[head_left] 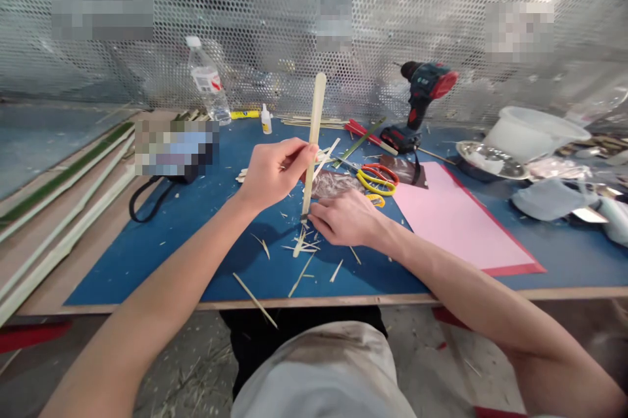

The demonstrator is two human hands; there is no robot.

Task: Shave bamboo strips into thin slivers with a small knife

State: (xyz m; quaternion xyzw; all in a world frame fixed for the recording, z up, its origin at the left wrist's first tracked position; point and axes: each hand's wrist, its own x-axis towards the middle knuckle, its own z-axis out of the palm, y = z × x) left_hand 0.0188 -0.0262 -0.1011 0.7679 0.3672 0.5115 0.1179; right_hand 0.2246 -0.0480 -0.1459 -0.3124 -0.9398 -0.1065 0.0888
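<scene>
My left hand (275, 173) is closed round a long pale bamboo strip (315, 114) that stands almost upright, its lower end resting on the blue mat (161, 241). My right hand (343, 216) is closed low at the strip's base, fingers pinched against it; whatever small tool it may hold is hidden. Thin bamboo shavings (301, 248) lie scattered on the mat just below both hands.
Yellow and orange scissors (377, 179) lie right of my hands, beside a pink sheet (456, 222). A cordless drill (417, 101), water bottle (209, 81), small glue bottle (265, 119), white bowl (532, 133) and metal dish (488, 159) stand behind. Bamboo slats (59, 202) lie at left.
</scene>
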